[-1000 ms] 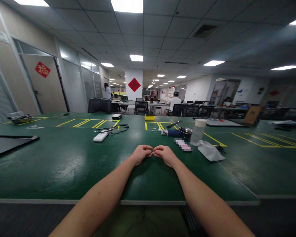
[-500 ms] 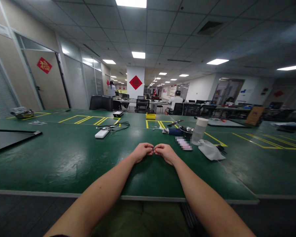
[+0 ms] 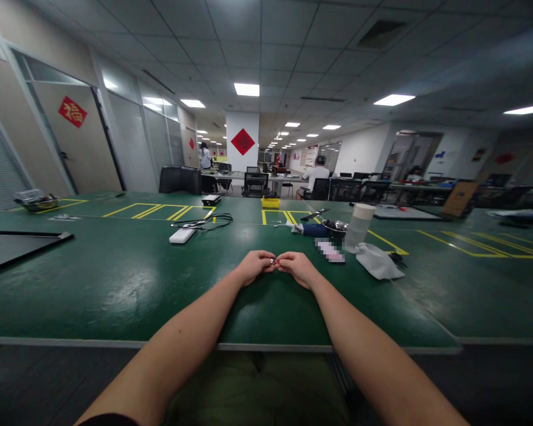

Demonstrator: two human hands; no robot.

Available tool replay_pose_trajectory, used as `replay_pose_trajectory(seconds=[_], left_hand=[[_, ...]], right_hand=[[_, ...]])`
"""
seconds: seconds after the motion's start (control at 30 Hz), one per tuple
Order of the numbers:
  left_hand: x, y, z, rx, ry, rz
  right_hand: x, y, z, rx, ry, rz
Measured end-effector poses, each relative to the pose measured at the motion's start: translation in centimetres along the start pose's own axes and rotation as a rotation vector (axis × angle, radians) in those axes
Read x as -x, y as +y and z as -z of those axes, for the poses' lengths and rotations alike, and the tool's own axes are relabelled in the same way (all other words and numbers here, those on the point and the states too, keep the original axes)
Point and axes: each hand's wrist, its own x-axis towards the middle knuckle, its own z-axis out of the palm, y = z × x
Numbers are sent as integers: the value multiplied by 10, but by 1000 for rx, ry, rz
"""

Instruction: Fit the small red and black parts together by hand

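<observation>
Both of my hands meet over the green table, fingertips almost touching. My left hand is closed in a pinch on a tiny dark and shiny piece, too small to name. Facing it, my right hand is also closed, thumb and finger pressed together at the same spot. Whether it grips the piece too is hidden by the fingers. To the right of my right hand lies a flat pink object, blurred out.
Right of my hands stand a translucent bottle, a white pouch and a metal bowl. A white power bank with black cables lies left. Farther back sits a yellow box. Several people are in the background.
The camera view has tilted down slightly, so the scene sits a little higher. My hands stay together, and the small piece between the fingertips now shows a bright glint.
</observation>
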Motion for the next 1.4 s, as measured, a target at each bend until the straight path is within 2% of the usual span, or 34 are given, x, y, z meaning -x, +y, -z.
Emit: replay_pose_trajectory(seconds=[0.13,0.3,0.53,0.77,0.9,1.13,1.4], left_hand=[[2,3,-1,-53,13,1],[4,7,-1,-87,96,-43],[-1,2,1,-152,75,-87],[2,7,0,-250,153,-147],[2,8,-1,-263,143,-173],[5,8,-6,-152,60,-105],[8,13,-8,-94,74,-65]], right_hand=[[0,1,1,12,4,6],[0,-1,0,19,18,13],[2,-6,-3,18,31,25],[3,-7,-3,36,49,38],[2,-6,-3,7,40,32],[1,-6,-2,-13,34,36],[-1,-5,-1,20,36,52]])
